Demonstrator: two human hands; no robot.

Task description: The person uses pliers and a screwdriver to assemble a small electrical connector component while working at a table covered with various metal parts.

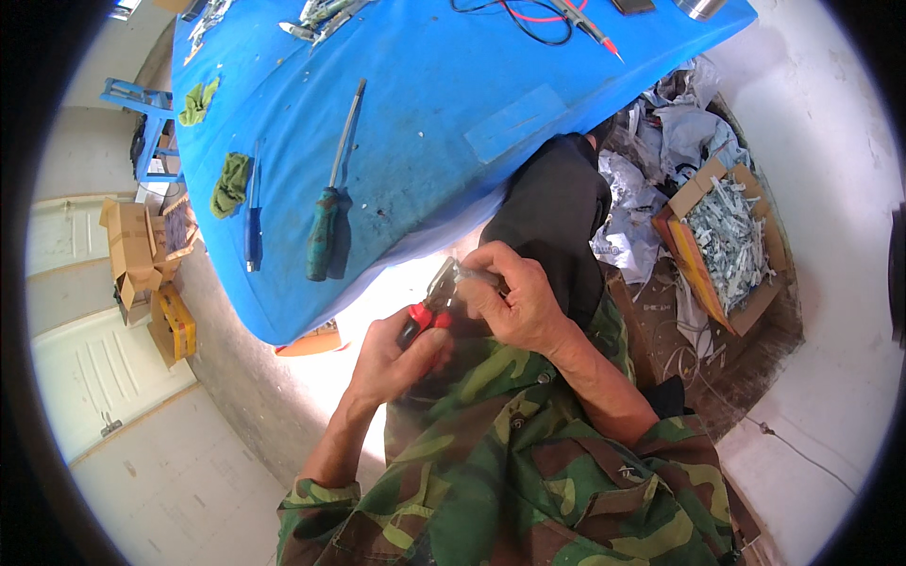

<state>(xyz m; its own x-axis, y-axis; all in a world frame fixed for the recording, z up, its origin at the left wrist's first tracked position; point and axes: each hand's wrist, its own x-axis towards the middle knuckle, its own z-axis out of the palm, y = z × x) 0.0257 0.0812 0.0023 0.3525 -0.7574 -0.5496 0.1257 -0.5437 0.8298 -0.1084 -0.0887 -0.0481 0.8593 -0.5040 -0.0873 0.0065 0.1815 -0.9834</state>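
Observation:
Above my lap, near the close edge of the blue-covered table (415,156), my left hand (392,357) is closed around a pair of pliers (440,291) with red and black handles. The metal jaws point up and away from me. My right hand (517,300) pinches a small greyish piece (469,274) right at the jaws. Fingers cover most of that piece, so its kind is unclear, and I cannot tell whether the jaws grip it. On the cloth lie a large screwdriver with a teal handle (324,231) and a thinner blue-handled screwdriver (253,224).
Green rags (229,186) lie at the table's left. Test probes (590,33) with red and black leads lie at the far right. A carton of metal strips (727,236) stands right of my leg, beside crumpled grey wrapping (628,203). Cardboard boxes (132,245) stand at left.

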